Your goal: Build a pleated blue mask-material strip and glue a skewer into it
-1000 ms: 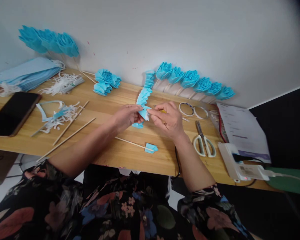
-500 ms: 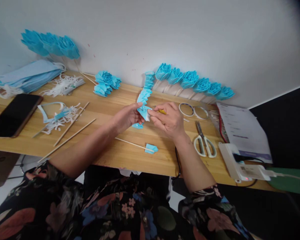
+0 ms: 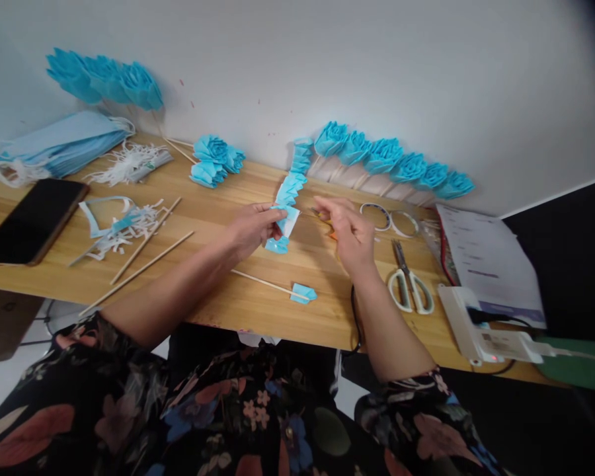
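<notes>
The left hand [image 3: 250,228] pinches the lower end of a pleated blue strip [image 3: 288,192] – fingers closed on it w/ thumb on top, held just above the counter [image 3: 218,211]. The strip runs up and away from the hand toward the wall, its far end resting by the row of blue paper roses [image 3: 391,158].

The right hand [image 3: 350,231] hovers just beside the strip, not touching it, fingers loosely curled and fairly narrow. A small orange bit [image 3: 333,235] shows under the palm – can't tell whether the fingers hold it or it lies on the wood.

Near the counter's front edge, below both hands, lies a thin stick [image 3: 262,283] w/ a blue folded piece [image 3: 302,293] at its tip. Right of the right hand: scissors [image 3: 406,287], two tape rings [image 3: 375,215], then papers [image 3: 486,261] and a white power strip [image 3: 480,330].

On the left side: two bare sticks [image 3: 149,251], white and blue scraps [image 3: 123,225], a dark phone [image 3: 34,221], a stack of blue masks [image 3: 59,142], and a small cluster of roses [image 3: 215,158] by the wall.
</notes>
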`<state>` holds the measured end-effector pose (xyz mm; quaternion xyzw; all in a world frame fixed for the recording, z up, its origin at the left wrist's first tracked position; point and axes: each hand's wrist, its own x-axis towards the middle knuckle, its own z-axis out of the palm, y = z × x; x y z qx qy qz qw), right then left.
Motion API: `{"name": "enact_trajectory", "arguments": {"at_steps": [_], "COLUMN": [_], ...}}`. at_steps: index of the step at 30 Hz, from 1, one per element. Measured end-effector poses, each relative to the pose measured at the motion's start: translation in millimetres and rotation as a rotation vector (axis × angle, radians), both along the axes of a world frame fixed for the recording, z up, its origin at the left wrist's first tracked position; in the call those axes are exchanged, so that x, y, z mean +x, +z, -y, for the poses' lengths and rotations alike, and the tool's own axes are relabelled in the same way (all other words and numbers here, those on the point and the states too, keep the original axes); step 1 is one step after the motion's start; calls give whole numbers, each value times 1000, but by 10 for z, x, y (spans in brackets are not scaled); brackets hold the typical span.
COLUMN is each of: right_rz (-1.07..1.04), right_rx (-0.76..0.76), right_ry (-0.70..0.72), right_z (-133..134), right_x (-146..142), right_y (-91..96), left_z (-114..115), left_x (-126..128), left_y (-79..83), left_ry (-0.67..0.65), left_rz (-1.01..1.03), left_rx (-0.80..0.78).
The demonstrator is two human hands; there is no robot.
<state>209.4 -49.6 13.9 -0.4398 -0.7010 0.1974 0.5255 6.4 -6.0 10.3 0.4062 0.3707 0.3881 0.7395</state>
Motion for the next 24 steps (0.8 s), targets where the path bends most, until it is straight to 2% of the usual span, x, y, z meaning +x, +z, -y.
{"name": "enact_trajectory", "arguments": {"at_steps": [5,8,14,21,24], "right_rz": [-166,-188,-213,-387,-440], "right_rx": [-277,-368,-428,-449,-465], "right_ry": [46,125,168,120,101], "right_z": [-71,-100,-101,-76,-95], "right_x": [9,5,-20,-57,-35], "right_y": [-102,-162,-186,-102,-107], "left_z": [35,56,82,80,76], "left_x": [19,26,5,-24,-26], "left_y": [24,19,-4,17,31], "left_ry": [-56,-62,-76,-163,-143], "left_rz": [3,-21,-115,65,120], "left_rx": [25,62,178,130,117]}}
